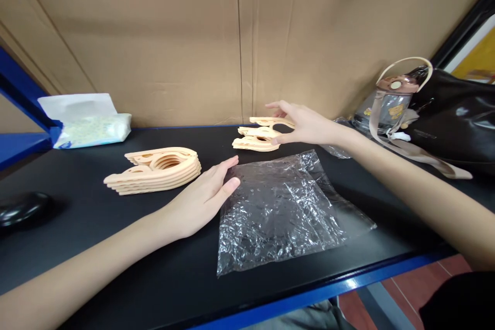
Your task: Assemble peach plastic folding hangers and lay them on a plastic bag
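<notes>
My left hand (203,197) lies flat on the black tabletop (116,237), fingers stretched out, its tips touching the left edge of a crinkled clear plastic bag (282,209). My right hand (303,124) reaches to the back of the table and grips the top piece of a small pile of peach plastic hangers (257,136) between thumb and fingers. A second, neater stack of peach hangers (157,169) rests to the left of my left hand, untouched.
A pack of tissues (87,121) sits at the back left beside a blue shelf frame (23,113). A clear drinking bottle with a strap (390,103) and a black bag (456,118) stand at the right. A black mouse (23,209) lies far left. Cardboard lines the back.
</notes>
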The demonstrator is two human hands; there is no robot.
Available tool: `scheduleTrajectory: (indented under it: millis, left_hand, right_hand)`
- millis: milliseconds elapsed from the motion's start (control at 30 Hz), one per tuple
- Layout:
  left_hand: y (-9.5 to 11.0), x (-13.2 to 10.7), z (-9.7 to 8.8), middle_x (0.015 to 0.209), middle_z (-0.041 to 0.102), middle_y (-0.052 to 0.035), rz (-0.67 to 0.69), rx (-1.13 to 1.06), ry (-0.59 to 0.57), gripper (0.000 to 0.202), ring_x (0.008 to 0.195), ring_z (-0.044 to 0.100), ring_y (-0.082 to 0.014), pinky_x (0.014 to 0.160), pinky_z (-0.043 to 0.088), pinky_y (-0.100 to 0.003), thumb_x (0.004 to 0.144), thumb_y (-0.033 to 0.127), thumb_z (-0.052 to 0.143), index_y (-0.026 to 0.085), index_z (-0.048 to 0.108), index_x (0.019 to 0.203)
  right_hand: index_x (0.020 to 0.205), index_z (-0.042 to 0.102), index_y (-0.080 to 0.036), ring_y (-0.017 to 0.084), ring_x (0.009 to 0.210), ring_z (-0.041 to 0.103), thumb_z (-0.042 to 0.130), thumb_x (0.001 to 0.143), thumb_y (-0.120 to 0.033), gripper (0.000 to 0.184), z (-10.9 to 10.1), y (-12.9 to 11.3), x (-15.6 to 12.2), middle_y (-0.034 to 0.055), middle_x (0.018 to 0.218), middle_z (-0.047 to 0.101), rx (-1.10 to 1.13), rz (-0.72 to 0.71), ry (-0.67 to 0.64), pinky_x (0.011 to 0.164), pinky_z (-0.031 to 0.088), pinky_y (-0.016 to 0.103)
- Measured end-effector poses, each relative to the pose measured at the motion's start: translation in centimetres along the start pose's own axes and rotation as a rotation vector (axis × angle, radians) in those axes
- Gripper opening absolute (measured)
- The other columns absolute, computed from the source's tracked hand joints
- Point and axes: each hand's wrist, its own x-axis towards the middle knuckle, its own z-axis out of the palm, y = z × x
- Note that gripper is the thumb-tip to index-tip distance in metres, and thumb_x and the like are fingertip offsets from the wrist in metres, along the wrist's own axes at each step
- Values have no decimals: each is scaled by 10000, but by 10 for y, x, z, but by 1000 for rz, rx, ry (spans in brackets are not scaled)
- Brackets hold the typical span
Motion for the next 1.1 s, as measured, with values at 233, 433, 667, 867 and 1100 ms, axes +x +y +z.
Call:
scheduleTrajectory:
  millis: [233,433,667,867,1100]
  left_hand:
    - [-2,-6,-12,1585,158,3,55,98,-127,759,1434,214,-269,1178,182,-457,906,658,269,239,105,1518]
    - [-3,-7,-16,1588,66,0,58,228,-243,804,1445,117,-304,1153,177,-540,890,664,319,278,-6,1517]
    - [1,-6,-14,1586,75,-64,94,294,-236,842,1443,135,-309,1154,205,-520,891,670,309,195,17,1521]
    - [2,-6,-14,1570,158,-115,144,289,-177,869,1429,187,-323,1155,227,-498,879,689,324,148,91,1518]
    - [-4,-10,-19,1580,70,-71,96,268,-186,925,1434,158,-315,1158,215,-495,842,689,428,219,10,1520]
  right_hand:
    - [1228,500,-192,329,1036,571,641,739,-601,652,-45,-6,-84,123,1177,605,-251,132,7,838,457,434]
    - [1200,492,-287,256,959,598,679,730,-515,555,-51,-12,-134,36,1139,625,-282,267,-125,769,482,351]
    - [1222,486,-268,258,1088,533,709,703,-534,623,-28,-16,-123,38,1204,582,-116,150,-247,888,450,371]
    - [1136,488,-241,221,1048,562,706,729,-463,512,-5,-26,-95,32,1181,579,135,125,-266,853,464,338]
    - [1262,449,-253,255,1193,503,711,720,-513,655,-1,-14,-97,61,1299,535,148,92,-221,975,426,410]
